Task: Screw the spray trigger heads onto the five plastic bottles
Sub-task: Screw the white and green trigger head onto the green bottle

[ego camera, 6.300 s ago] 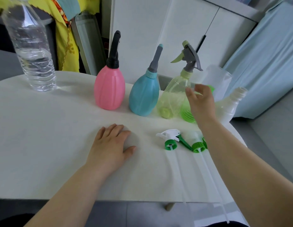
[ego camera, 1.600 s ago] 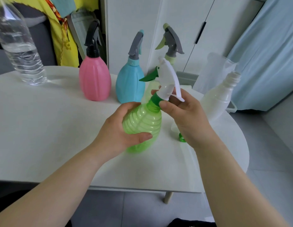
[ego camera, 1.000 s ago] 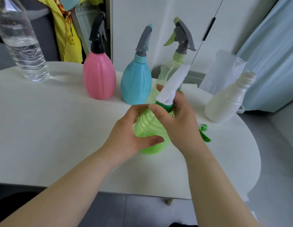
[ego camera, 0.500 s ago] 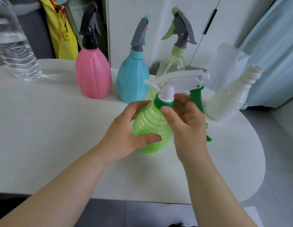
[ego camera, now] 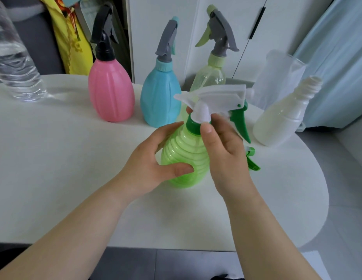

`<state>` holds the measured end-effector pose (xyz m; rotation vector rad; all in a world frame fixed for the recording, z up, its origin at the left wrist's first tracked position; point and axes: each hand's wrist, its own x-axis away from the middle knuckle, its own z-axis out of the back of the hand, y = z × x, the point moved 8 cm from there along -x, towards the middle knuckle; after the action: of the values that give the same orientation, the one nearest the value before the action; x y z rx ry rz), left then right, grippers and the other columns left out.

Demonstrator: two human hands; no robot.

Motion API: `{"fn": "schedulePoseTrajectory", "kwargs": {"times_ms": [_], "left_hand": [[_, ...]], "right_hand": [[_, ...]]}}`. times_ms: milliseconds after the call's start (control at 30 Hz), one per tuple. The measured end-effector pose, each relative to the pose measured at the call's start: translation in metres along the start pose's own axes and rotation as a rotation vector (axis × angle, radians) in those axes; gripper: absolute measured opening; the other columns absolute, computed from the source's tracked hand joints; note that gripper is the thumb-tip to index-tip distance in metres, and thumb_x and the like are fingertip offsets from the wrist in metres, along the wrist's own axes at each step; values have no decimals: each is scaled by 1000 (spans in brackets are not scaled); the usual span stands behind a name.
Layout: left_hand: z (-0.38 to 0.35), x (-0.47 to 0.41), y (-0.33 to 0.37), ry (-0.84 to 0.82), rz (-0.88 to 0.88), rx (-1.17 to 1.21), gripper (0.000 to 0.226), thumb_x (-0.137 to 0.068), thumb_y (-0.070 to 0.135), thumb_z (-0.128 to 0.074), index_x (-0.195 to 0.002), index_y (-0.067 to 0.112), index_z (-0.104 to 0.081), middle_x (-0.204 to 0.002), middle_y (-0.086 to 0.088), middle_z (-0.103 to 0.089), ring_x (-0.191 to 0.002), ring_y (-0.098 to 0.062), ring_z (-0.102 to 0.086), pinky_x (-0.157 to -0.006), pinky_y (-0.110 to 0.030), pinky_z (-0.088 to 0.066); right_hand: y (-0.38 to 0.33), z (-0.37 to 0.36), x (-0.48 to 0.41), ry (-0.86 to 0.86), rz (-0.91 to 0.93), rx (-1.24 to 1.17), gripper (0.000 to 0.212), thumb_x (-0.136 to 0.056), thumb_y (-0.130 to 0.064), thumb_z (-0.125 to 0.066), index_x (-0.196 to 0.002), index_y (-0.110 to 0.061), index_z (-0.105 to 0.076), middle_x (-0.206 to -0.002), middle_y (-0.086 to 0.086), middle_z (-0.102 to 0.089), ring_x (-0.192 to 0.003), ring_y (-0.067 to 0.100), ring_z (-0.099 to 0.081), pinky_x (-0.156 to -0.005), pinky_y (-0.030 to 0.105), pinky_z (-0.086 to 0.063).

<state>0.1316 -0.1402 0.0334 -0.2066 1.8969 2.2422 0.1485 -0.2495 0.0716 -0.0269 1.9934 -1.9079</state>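
The ribbed green translucent plastic bottle (ego camera: 184,156) stands on the white bench (ego camera: 54,158), gripped around its body by the left hand (ego camera: 153,166). Its dark green collar (ego camera: 193,126), carrying the white spray trigger head (ego camera: 214,98), is pinched by the right hand (ego camera: 224,150) fingers (ego camera: 206,130). Behind it stand pink (ego camera: 111,89), blue (ego camera: 159,98) and pale yellow-green (ego camera: 210,77) capped bottles; to its right, an uncapped white bottle (ego camera: 281,118).
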Motion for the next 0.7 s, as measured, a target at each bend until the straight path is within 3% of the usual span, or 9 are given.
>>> {"fn": "schedulePoseTrajectory", "kwargs": {"times_ms": [100,200,267,400,467,567,633,700], "left_hand": [[1,0,0,12,7,-8,64,-40,48,-73,-94,68,-45,-99,46,-57,-103,14,-53,-84,-2,-40],[0,1,0,13,6,-5,62,-41,47,-73,-95,65,-46,-100,46,-56,-102,16,-52,-82,0,-39],[0,1,0,15,4,0,63,-41,46,-73,-95,64,-46,-100,46,-56,-102,15,-52,-83,-1,-39],[0,-1,-1,10,-4,21,63,-41,44,-74,-95,63,-48,-100,43,-58,-103,13,-53,-85,-4,-41],[0,-1,0,7,-10,24,63,-42,44,-74,-95,64,-47,-100,43,-58,-102,14,-53,-83,-3,-41],[-1,0,0,10,-7,18,62,-42,45,-73,-95,66,-46,-99,45,-57,-99,16,-53,-78,0,-40],[-1,1,0,11,-4,15,62,-42,45,-73,-95,65,-46,-99,46,-56,-99,17,-53,-78,0,-39],[-1,1,0,12,-1,17,62,-42,46,-73,-95,64,-46,-99,47,-56,-100,17,-52,-79,1,-39]], "right_hand": [[6,5,0,144,-22,-52,13,-63,-26,-68,-71,-35,-64,-78,-25,-69,-86,-8,-61,-82,13,-47],[-2,3,0,155,49,60,20,-63,-25,-69,-73,-35,-54,-75,-27,-63,-80,-17,-55,-77,3,-42],[-7,-3,2,86,75,123,20,-68,-26,-63,-79,-36,-51,-80,-30,-61,-84,-18,-53,-78,4,-41],[-3,-6,3,-18,32,88,22,-75,-29,-48,-94,-38,-52,-101,-14,-59,-104,4,-54,-96,29,-44],[3,1,3,29,-27,68,21,-73,-35,-51,-91,-45,-55,-99,-21,-61,-105,0,-55,-97,27,-44],[8,4,2,93,-76,49,18,-61,-39,-63,-75,-50,-59,-80,-36,-64,-89,-16,-56,-81,12,-45],[7,5,1,139,-37,65,25,-59,-35,-67,-81,-40,-56,-81,-31,-65,-85,-17,-56,-76,6,-44],[3,3,1,146,7,105,29,-63,-33,-65,-89,-36,-52,-91,-22,-62,-91,-11,-57,-83,11,-45]]}}
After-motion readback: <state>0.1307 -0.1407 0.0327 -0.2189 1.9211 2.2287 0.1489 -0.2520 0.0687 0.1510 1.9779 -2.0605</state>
